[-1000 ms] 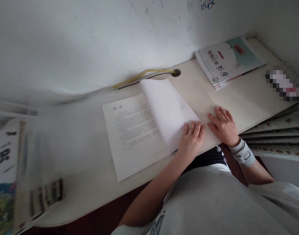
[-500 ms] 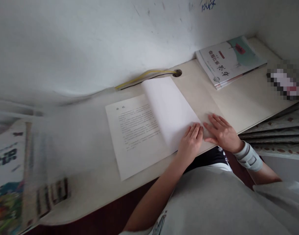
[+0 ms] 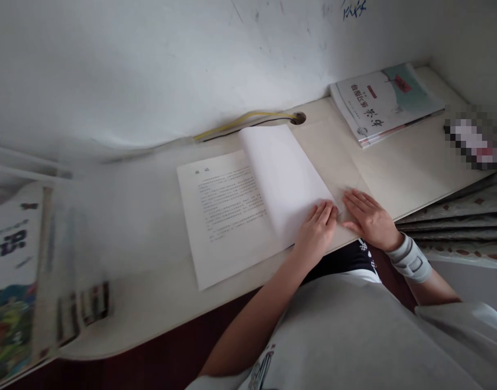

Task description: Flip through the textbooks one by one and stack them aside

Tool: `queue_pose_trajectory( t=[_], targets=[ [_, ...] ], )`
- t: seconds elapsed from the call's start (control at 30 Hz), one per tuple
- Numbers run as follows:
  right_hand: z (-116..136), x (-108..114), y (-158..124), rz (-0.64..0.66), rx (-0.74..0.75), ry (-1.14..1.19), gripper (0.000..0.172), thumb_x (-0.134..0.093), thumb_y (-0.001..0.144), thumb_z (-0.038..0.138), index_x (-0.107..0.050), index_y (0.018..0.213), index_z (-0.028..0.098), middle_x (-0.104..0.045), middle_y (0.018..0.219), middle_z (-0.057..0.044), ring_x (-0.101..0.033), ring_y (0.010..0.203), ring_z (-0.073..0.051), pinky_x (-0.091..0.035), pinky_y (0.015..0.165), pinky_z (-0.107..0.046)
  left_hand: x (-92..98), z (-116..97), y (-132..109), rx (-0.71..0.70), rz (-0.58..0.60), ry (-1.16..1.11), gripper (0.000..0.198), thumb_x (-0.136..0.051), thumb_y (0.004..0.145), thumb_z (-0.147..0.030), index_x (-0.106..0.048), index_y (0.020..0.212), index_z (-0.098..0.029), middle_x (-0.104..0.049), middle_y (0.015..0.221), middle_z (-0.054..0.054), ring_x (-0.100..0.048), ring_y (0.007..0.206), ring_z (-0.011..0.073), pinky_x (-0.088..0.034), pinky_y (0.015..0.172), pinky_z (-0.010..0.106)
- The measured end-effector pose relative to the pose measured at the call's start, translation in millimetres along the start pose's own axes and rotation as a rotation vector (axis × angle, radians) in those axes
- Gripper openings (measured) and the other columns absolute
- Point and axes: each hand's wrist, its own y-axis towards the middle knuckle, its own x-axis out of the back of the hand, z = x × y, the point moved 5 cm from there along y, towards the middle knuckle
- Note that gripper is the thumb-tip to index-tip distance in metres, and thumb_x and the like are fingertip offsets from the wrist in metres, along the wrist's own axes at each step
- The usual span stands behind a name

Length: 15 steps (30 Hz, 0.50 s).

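Observation:
A printed sheet of paper (image 3: pixel 227 211) lies on the desk, with a blank white flap (image 3: pixel 283 181) curled over its right side. On the flap's lower right corner rests my left hand (image 3: pixel 318 230), its fingers close together and slightly bent, holding the paper down; its thumb is hidden. Just right of the paper, my right hand (image 3: pixel 370 219) lies palm down on the desk, fingers stretched out and holding nothing. A grey band wraps that wrist. The fingertips of both hands are close but apart.
Several booklets (image 3: pixel 386 103) are stacked at the back right. A pixelated object (image 3: pixel 473 143) lies at the right end. A yellow cable (image 3: pixel 248 116) runs along the wall into a desk hole. At the left stands a colourful book (image 3: pixel 12 281). Curtain fabric (image 3: pixel 468 211) hangs beside the desk.
The view has shifted slightly. My right hand's fingers were more spread and now lie closer together. My left hand stays on the flap's corner.

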Motion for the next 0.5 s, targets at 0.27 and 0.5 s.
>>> queue_pose_trajectory(
  t=[0.27,0.5],
  targets=[
    [5.8,2.1,-1.9,0.07,-0.008,-0.051,0.078,-0.044,0.079,0.067,-0.041,0.139,0.017,-0.033,0.147,-0.02,-0.027,0.137,-0.034,-0.032,0.106,-0.052,5.2,-1.7,0.9,0.005,-0.014,0.031,0.034,-0.041,0.091,-0.014,-0.055,0.12,-0.006,-0.058,0.126,0.018,-0.053,0.12,0.0259,-0.045,0.101,0.042],
    [6.0,1.6,-4.2,0.12,-0.002,-0.068,0.072,-0.042,0.085,0.061,-0.043,0.138,0.012,-0.034,0.146,-0.021,-0.026,0.138,-0.032,-0.031,0.108,-0.048,5.9,-1.7,0.7,0.0,0.003,0.02,0.035,-0.04,0.091,-0.012,-0.055,0.121,-0.005,-0.056,0.128,0.019,-0.051,0.122,0.0256,-0.043,0.103,0.041]
  ],
)
